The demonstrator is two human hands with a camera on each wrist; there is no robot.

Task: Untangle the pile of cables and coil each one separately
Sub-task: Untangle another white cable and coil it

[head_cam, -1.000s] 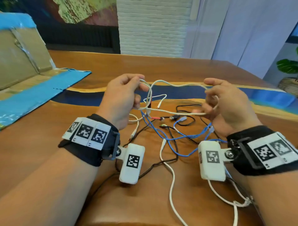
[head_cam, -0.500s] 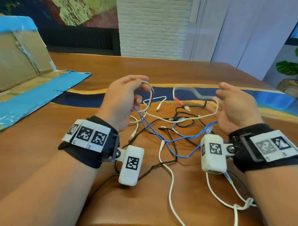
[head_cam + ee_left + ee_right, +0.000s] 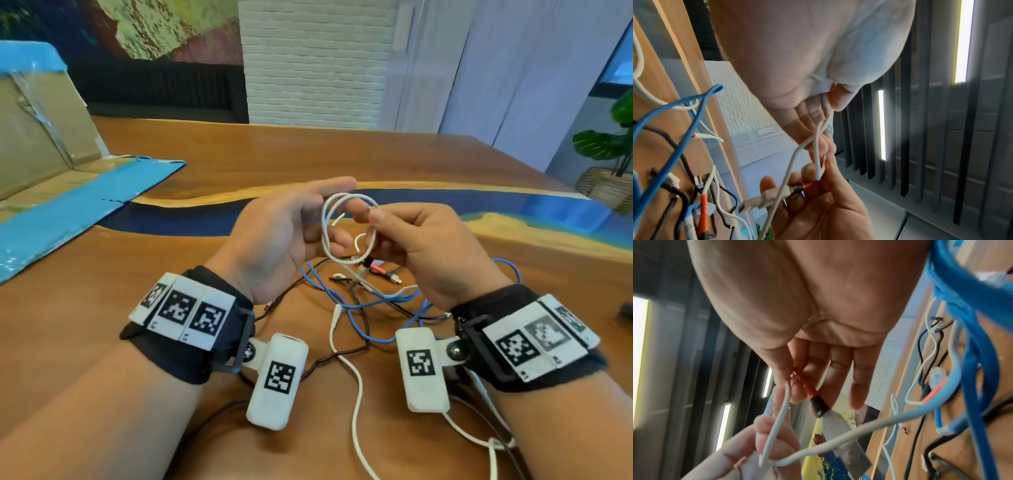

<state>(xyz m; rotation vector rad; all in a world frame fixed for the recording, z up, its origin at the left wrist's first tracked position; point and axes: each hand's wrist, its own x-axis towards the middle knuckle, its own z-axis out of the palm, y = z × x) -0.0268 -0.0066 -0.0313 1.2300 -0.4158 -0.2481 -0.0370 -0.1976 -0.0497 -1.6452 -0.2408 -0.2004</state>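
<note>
A thin white cable (image 3: pixel 324 229) is gathered into a small coil of about two loops, held above the table between both hands. My left hand (image 3: pixel 301 219) holds the coil's far side between thumb and fingers (image 3: pixel 818 146). My right hand (image 3: pixel 394 229) pinches the coil's near side at the orange-collared end (image 3: pixel 805 387), and the grey USB plug (image 3: pixel 764 198) sticks out below it. Under the hands lies the tangled pile: a blue cable (image 3: pixel 346 305), a black cable (image 3: pixel 322 359) and a longer white cable (image 3: pixel 356 387).
The wooden table (image 3: pixel 239 154) has a blue resin band across it. An opened cardboard box (image 3: pixel 41 137) with blue tape lies at the far left. A potted plant (image 3: pixel 609 154) stands beyond the right edge. A small dark object (image 3: pixel 627 311) sits at the right border.
The hands have come together. The white cable, stretched wide between them a second ago, is now wound into small loops held by both hands.
</note>
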